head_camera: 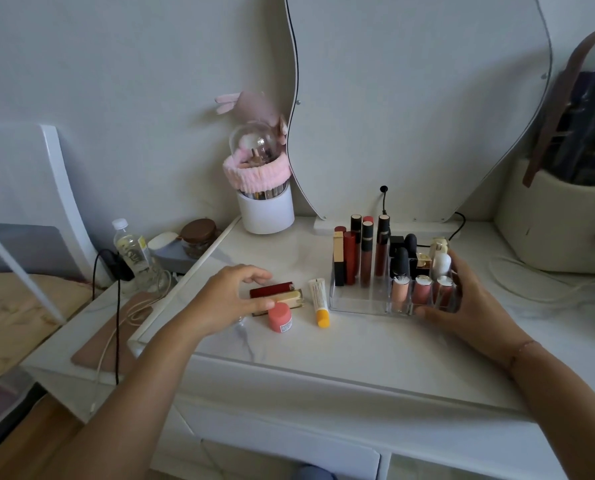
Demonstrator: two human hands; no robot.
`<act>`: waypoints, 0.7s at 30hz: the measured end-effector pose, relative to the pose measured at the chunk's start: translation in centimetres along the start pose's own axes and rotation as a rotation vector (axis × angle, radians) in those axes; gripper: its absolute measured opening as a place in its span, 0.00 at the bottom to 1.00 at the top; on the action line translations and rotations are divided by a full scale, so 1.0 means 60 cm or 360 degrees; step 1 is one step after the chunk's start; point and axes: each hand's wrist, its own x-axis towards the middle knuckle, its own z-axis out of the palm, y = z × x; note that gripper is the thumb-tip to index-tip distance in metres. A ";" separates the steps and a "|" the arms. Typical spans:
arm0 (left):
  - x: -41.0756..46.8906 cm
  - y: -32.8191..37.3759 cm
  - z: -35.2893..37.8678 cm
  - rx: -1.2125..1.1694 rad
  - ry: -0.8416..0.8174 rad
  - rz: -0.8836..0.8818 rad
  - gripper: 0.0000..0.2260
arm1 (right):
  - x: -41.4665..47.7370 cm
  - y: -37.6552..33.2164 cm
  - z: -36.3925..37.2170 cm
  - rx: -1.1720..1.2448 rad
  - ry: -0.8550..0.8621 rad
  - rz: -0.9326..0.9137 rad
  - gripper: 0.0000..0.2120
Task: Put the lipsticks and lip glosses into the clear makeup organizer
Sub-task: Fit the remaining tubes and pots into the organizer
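Note:
The clear makeup organizer (351,299) stands on the white vanity top, with several upright lipsticks and lip glosses in its back and right slots. My right hand (472,306) wraps around its right end, gripping it. To its left lie a dark red lipstick (272,290), a cream and gold lipstick (289,298), a small pink jar (279,317) and a white tube with a yellow cap (319,301). My left hand (230,299) hovers over the two lying lipsticks, fingers spread, thumb touching the cream one.
A white brush holder with a pink headband (263,195) stands at the back by the wavy mirror (417,98). A water bottle (131,247), a brown jar (199,237) and cables sit on the lower left shelf. A beige basket (559,223) is at right.

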 end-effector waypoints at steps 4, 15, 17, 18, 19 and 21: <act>-0.009 0.018 0.005 0.0061 0.0136 0.0102 0.17 | -0.001 0.000 0.001 -0.0001 0.0011 -0.0003 0.47; -0.018 0.092 0.118 0.0719 0.0202 0.0474 0.21 | 0.001 0.005 -0.001 -0.0096 0.0019 -0.0013 0.48; -0.022 0.094 0.127 0.0710 0.0321 0.0447 0.18 | 0.002 0.003 0.000 -0.0077 0.0017 -0.0023 0.47; -0.024 0.093 0.131 0.0692 0.0378 0.0425 0.16 | 0.001 0.003 0.000 -0.0061 0.0018 -0.0025 0.46; -0.027 0.093 0.135 0.0677 0.0428 0.0400 0.16 | 0.002 0.003 0.000 -0.0046 0.0020 -0.0022 0.47; -0.031 0.094 0.142 0.0684 0.0494 0.0352 0.15 | 0.001 0.002 0.000 -0.0026 0.0020 -0.0011 0.47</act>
